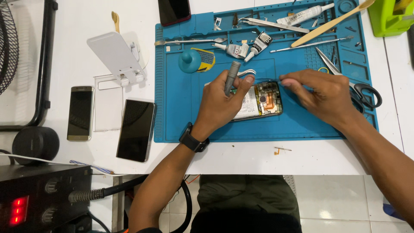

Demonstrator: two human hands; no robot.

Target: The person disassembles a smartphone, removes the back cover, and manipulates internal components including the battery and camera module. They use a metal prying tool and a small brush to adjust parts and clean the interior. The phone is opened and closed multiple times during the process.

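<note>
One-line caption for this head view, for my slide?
Left hand holds a screwdriver over an opened phone; right hand pinches beside it.

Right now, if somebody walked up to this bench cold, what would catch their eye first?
Probably the opened phone with its insides bared, lying mid-way on the blue work mat. The left hand holds a grey screwdriver upright over it, while the right hand pinches something too small to tell beside its top edge. Two intact phones lie dark on the white table, left of the mat.

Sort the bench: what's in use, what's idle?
In use: left hand holding grey screwdriver; right hand at opened phone; blue mat.
Idle: scissors, glue tubes, two closed phones, white stand, bamboo toothbrush.
</note>
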